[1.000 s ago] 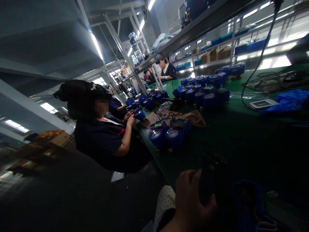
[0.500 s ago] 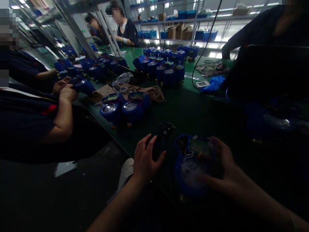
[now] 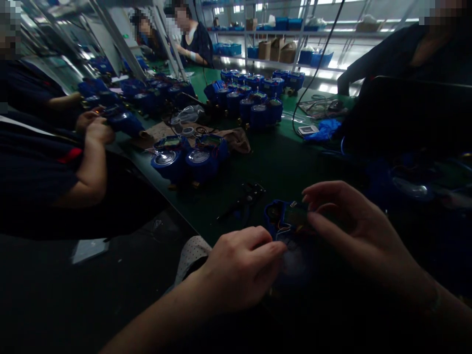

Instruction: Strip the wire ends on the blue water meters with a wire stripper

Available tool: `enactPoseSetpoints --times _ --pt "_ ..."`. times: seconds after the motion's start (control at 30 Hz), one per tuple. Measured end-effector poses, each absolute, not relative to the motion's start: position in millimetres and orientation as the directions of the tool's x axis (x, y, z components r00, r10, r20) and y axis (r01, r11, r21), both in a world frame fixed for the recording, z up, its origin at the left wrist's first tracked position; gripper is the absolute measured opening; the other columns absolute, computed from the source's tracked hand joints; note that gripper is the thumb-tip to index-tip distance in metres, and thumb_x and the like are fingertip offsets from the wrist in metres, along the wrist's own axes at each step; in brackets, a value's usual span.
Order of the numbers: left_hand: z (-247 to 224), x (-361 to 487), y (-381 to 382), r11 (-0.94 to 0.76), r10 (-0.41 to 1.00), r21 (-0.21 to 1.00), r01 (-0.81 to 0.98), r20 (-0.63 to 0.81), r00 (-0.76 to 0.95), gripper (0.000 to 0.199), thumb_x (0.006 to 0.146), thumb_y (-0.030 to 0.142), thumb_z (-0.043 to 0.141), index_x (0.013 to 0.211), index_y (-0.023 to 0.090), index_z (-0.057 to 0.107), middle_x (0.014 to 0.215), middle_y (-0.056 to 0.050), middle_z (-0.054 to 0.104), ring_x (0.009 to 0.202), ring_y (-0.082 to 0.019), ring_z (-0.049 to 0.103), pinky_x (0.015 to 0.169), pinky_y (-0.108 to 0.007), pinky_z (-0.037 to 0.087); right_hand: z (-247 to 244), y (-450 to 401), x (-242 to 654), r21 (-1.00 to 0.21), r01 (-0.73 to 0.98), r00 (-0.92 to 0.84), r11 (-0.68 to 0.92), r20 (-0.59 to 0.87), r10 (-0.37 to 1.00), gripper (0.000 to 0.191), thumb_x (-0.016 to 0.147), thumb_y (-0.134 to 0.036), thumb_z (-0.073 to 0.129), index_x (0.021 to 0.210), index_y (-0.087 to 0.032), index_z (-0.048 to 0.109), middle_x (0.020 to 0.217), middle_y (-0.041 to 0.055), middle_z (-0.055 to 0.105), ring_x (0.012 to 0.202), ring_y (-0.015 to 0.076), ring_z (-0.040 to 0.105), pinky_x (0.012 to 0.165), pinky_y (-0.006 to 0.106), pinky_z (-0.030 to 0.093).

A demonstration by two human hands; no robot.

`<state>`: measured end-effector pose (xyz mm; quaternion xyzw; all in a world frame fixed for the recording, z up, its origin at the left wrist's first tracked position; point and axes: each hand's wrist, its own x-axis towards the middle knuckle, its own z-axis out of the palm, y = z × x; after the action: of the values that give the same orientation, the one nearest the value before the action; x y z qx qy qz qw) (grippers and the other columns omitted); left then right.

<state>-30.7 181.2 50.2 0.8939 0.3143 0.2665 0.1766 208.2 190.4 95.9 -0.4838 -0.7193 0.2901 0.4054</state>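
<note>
In front of me on the green table is an open blue water meter [image 3: 271,221], with thin wires [image 3: 283,229], a small display and a round dial that lies in shadow. Over its left side, my left hand [image 3: 247,265] has its fingers curled and its thumb pressed near the index finger beside the wires. Whether anything is pinched there I cannot make out. At the meter's upper right, my right hand [image 3: 354,231] holds its thumb and fingers apart, curved over the edge, with nothing visible between them. Black-handled pliers [image 3: 246,199] lie just beyond the meter.
Two more blue meters [image 3: 199,160] stand ahead left, near a brown cloth [image 3: 236,139]. Further back are rows of meters [image 3: 260,114] and a hanging cable [image 3: 320,61]. A blue plastic bag [image 3: 326,129] lies right. A co-worker's hands [image 3: 98,129] hold a meter at left.
My left hand has moved right, from open beside the meter to curled over it. My right hand has risen from the meter's side to its upper edge.
</note>
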Motion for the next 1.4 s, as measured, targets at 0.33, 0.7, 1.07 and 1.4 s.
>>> enactPoseSetpoints --times 0.33,0.7,1.07,1.4 --pt "58 -33 181 -0.589 0.740 0.584 0.559 0.111 0.663 0.018 0.097 0.042 0.055 0.100 0.024 0.057 0.093 0.000 0.057 0.079 -0.015 0.054 0.065 -0.029 0.040 75 191 208 -0.737 0.489 -0.416 0.467 0.273 0.867 0.017 0.091 -0.020 0.068 0.107 -0.026 0.063 0.095 -0.0022 0.059 0.072 0.0056 0.059 0.061 0.015 0.051" --pt "54 -29 177 -0.243 0.918 0.710 0.661 -0.052 0.393 0.026 0.097 0.049 0.056 0.106 0.025 0.054 0.095 0.003 0.062 0.082 -0.016 0.058 0.070 -0.031 0.039 68 186 201 -0.642 0.570 -0.443 0.513 0.286 0.850 0.026 0.092 -0.018 0.066 0.116 -0.028 0.061 0.107 -0.0006 0.058 0.081 0.0079 0.060 0.068 0.019 0.054" --pt "49 -38 174 -0.311 0.937 0.728 0.611 0.128 0.324 0.012 0.103 0.029 0.047 0.101 0.023 0.057 0.088 0.004 0.061 0.075 -0.011 0.057 0.068 -0.027 0.040 64 185 198 -0.602 0.598 -0.435 0.529 0.311 0.845 0.033 0.093 -0.019 0.063 0.124 -0.028 0.057 0.112 0.0008 0.058 0.081 0.0091 0.059 0.067 0.021 0.054" --pt "56 -59 180 -0.768 0.607 0.179 0.615 0.509 0.610 0.025 0.097 0.010 0.057 0.121 0.016 0.057 0.105 -0.003 0.068 0.090 -0.016 0.062 0.077 -0.029 0.051 74 188 187 -0.348 0.546 -0.603 0.762 0.468 0.646 0.032 0.097 -0.019 0.064 0.128 -0.022 0.058 0.119 0.0011 0.067 0.100 0.0147 0.060 0.086 0.029 0.050"
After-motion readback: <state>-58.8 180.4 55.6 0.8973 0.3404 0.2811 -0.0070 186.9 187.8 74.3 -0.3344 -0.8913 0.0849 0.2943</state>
